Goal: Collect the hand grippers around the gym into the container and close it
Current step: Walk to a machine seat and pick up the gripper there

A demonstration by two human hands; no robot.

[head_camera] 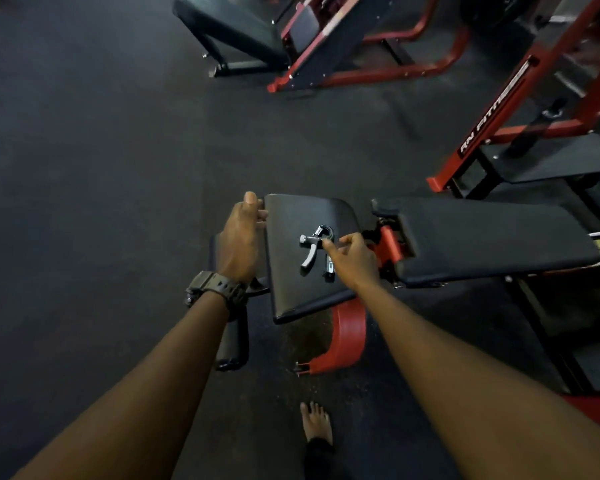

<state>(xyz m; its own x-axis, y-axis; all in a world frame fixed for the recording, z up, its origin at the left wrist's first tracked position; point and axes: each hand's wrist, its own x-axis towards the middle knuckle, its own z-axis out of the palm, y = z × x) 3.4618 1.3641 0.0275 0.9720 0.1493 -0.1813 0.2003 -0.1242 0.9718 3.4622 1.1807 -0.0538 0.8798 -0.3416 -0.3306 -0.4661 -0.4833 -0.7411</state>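
A black and silver hand gripper [314, 249] lies on the black seat pad [291, 292] of a red-framed bench. My right hand [352, 259] is at the gripper's right side, with finger and thumb pinching its upper handle near the spring. My left hand [241, 239], with a dark watch on the wrist, hovers at the pad's left edge with relaxed fingers and holds nothing. No container shows in the head view.
The bench's long back pad [482, 237] stretches to the right. A red rack upright [492, 123] stands behind it, and another black bench [229, 26] with a red frame is at the top. Dark rubber floor [84, 168] spreads to the left. My bare foot [316, 424] is below.
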